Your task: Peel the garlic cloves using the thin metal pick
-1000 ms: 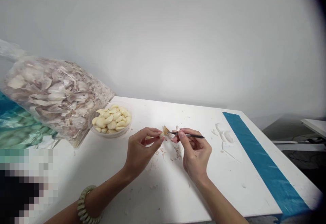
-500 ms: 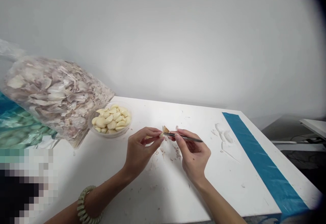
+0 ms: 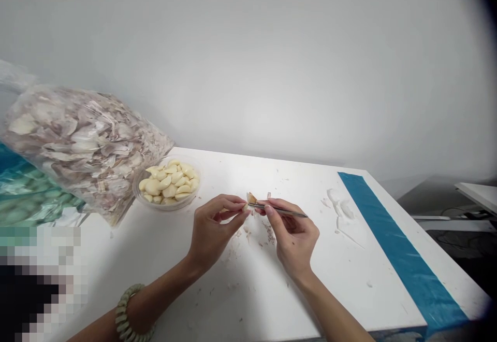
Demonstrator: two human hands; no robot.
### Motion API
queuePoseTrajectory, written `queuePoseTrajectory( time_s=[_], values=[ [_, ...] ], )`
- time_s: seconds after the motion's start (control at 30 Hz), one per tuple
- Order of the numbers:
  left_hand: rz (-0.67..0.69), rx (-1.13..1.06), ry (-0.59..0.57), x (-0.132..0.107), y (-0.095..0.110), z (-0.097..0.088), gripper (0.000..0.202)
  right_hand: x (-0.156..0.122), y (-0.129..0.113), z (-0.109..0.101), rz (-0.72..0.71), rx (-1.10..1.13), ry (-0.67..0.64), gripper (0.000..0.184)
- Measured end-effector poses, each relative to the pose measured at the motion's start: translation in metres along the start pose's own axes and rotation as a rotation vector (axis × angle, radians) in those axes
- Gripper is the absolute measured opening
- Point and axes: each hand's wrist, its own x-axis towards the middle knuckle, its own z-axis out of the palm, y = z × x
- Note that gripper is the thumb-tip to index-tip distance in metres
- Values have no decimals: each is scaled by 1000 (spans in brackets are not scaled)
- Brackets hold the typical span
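Observation:
Between the thumb and fingertips of my left hand (image 3: 213,228) is a garlic clove (image 3: 245,207), mostly covered by the fingers. My right hand (image 3: 297,236) is closed in a pen-like grip on a slim metal tool (image 3: 287,211). The tool's tip meets the clove; whether it is a small knife or tweezers I cannot tell. A piece of brownish, papery garlic skin (image 3: 252,198) stands up just behind the tip. Left of my left hand, a round clear plastic tub (image 3: 135,189) holds several peeled garlic cloves (image 3: 170,181).
A large clear bag of garlic skins (image 3: 85,140) leans at the left, beside a green bag (image 3: 34,197). Skin scraps (image 3: 267,233) litter the white table (image 3: 217,300). Blue tape (image 3: 399,248) runs along the right side, near a whitish smear (image 3: 344,210). A wall stands behind.
Both hands stay nearly in place at the clove. The tool and right hand have shifted very slightly left, and the whole view has moved a little.

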Motion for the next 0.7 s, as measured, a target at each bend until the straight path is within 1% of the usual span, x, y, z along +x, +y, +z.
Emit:
queuePoseTrajectory(
  time_s=[0.17,0.4,0.53,0.63,0.7],
  values=[
    [-4,-1,-4,0,0,0,5,2,0,0,41,-2,-13,10],
    [-58,-13,12,2,2,2,8,3,-1,-1,57,-19,4,9],
    [-97,-34,-10,3,4,2,9,6,-1,-4,26,-34,26,10],
    [-139,-51,-64,4,7,1,12,10,-1,-9,-20,-16,-20,15],
    [-169,-87,-92,5,8,0,14,13,0,-13,-63,-48,-64,17]
  ],
)
